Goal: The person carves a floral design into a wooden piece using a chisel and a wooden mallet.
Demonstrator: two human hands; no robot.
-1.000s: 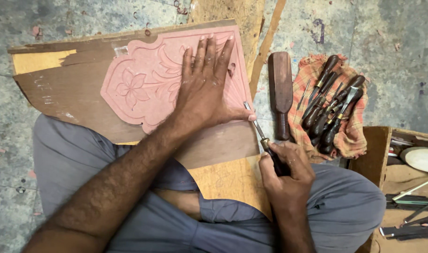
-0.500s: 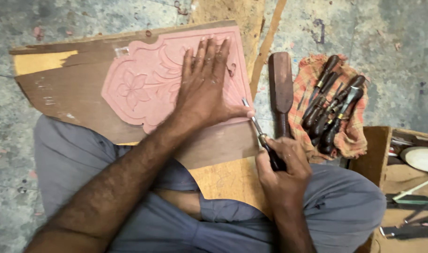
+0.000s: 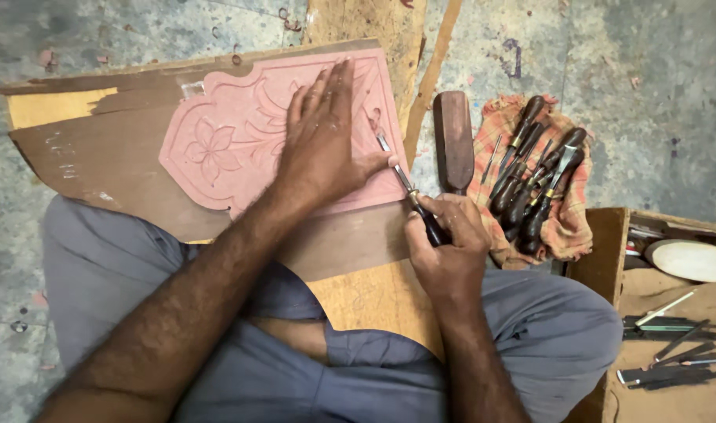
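A pink carved panel (image 3: 232,141) with a flower relief lies on a brown wooden board (image 3: 99,157) across my lap. My left hand (image 3: 322,145) presses flat on the panel's right part, thumb against the blade. My right hand (image 3: 444,251) grips a dark-handled chisel (image 3: 409,188) whose steel tip meets the panel's right edge beside my left thumb.
A dark wooden mallet (image 3: 453,141) lies right of the panel. Several dark-handled chisels (image 3: 534,180) rest on a checked orange cloth (image 3: 569,227). A wooden box (image 3: 671,329) at the lower right holds more tools and a pale round object (image 3: 691,260). Concrete floor surrounds everything.
My right hand and the chisel have shifted slightly up along the panel's right edge. My left hand stays pressed on the panel.
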